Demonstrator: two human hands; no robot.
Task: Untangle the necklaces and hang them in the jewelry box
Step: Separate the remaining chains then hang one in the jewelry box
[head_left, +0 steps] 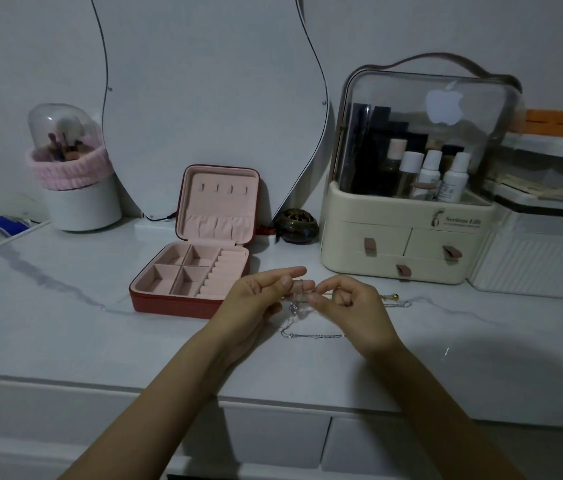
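The necklaces [302,320] are thin silver chains bunched in a small tangle between your two hands, just above the white marble-patterned table [65,323]. One strand trails down and lies flat on the table below your right hand; a gold-tipped length [392,298] lies on the table beyond that hand. Your left hand [259,296] is turned palm up with the forefinger extended and the other fingers curled, pinching the tangle at its right side. Your right hand [349,306] faces it, fingers curled, thumb and forefinger pinching the chain at its left side. The fingertips of both hands nearly meet. Just beside your left hand stands the red jewelry box [204,261], lid upright, its pink lining showing a row of hooks, a pocket and divided compartments. Behind it leans a curved mirror [204,98]; to the right stands a cream cosmetics case [408,244] with drawers.
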